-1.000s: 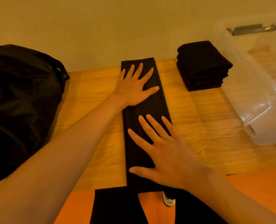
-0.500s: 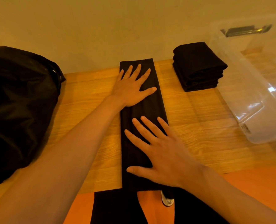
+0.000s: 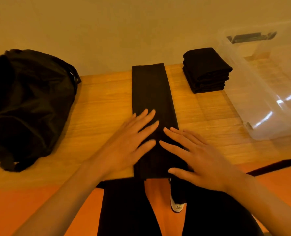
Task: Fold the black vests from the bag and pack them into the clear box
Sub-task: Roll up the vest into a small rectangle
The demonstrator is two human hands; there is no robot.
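Now your left hand [image 3: 124,143] and right hand [image 3: 197,155], fingers wide, press mid-frame to smooth the long folded black cloth vest [image 3: 151,92].

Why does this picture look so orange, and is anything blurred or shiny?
Head view: warm, dim light tints everything orange; the left hand is smeared by motion blur, the right hand looks sharper; white glare streaks the clear box; the black vest shows almost no detail.

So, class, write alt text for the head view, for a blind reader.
A left hand and right hand rest flat on a long folded black vest on a wooden table. Black bag at left; stack of folded vests and clear box at right.
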